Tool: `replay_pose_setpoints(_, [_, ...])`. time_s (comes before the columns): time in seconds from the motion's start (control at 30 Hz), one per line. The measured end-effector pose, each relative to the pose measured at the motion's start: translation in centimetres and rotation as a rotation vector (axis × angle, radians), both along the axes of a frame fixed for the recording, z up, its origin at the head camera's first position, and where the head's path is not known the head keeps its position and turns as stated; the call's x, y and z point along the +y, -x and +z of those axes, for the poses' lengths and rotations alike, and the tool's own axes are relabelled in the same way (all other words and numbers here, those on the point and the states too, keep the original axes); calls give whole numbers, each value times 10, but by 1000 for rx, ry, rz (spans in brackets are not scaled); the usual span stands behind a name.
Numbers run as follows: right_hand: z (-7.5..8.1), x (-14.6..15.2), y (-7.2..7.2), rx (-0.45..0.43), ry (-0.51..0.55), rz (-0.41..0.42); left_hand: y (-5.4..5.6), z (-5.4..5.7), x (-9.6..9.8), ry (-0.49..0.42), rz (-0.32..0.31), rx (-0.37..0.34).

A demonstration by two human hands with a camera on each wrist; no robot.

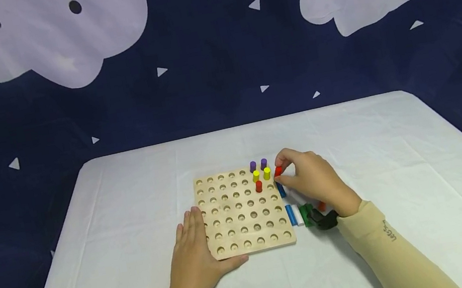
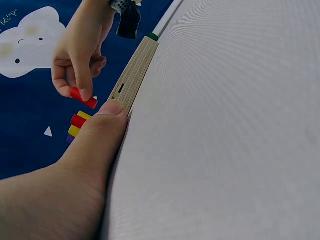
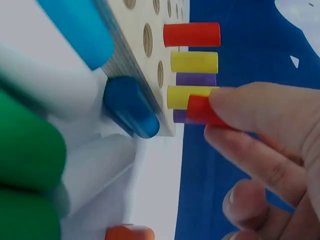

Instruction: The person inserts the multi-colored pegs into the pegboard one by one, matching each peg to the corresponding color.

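Note:
A wooden pegboard (image 1: 227, 231) with rows of round holes lies on the table. My left hand (image 1: 195, 257) rests against its left side and near corner, fingers straight and thumb along the front edge. Between thumb and fingers my right hand (image 1: 312, 176) pinches a red peg (image 3: 200, 110), held above the board's right edge near the far end. Two purple pegs (image 1: 253, 166), two yellow pegs (image 1: 256, 176) and one red peg (image 1: 258, 186) stand upright in holes at the far right of the board.
Right of the board lie blue pegs (image 1: 291, 215), a white peg (image 1: 298, 215), green pegs (image 1: 305, 215) and an orange peg (image 1: 322, 206), partly hidden by the right wrist. The white-covered table (image 1: 129, 196) ends at a dark blue cloth (image 1: 213, 91) with clouds.

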State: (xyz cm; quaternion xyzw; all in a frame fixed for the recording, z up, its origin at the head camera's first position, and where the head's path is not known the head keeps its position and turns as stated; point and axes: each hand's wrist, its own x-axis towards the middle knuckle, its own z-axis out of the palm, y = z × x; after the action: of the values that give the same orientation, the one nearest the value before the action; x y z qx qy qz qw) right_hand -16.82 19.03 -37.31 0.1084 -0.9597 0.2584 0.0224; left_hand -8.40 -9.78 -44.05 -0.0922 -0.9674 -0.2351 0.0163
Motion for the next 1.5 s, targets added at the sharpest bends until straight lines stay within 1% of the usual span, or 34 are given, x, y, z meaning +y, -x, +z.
replay_pose_setpoints(0.13, [1,-4,-1,0,25,18,0,0,0,-4,0,-1])
replay_pose_setpoints(0.4, [-4,-10,-2,-23,19,43,1,0,0,-6,0,2])
replay_pose_setpoints(0.57, [-7,-13,-4,-10,-2,61,1,0,-1,-3,-1,9])
replay_pose_setpoints(0.77, [-9,-15,-5,10,-55,75,2,-1,-1,3,-3,6])
replay_pose_setpoints(0.83, [-9,-15,-4,8,-65,94,2,-1,-1,4,-3,3])
replay_pose_setpoints(1.0, [-1,-8,-4,-16,-56,123,3,0,-1,9,-4,2])
replay_pose_setpoints(1.13, [9,1,-4,-27,-65,96,3,1,-1,9,-4,5])
replay_pose_setpoints(1.2, [12,5,-3,-48,-85,82,3,1,-1,9,-4,6])
replay_pose_setpoints(1.3, [10,9,-2,-133,-119,76,3,1,-1,9,-5,4])
replay_pose_setpoints(1.43, [3,9,0,-251,-140,97,3,1,-1,9,-4,-1])
replay_pose_setpoints(1.5, [0,8,1,-275,-144,114,3,1,-1,10,-4,-2])
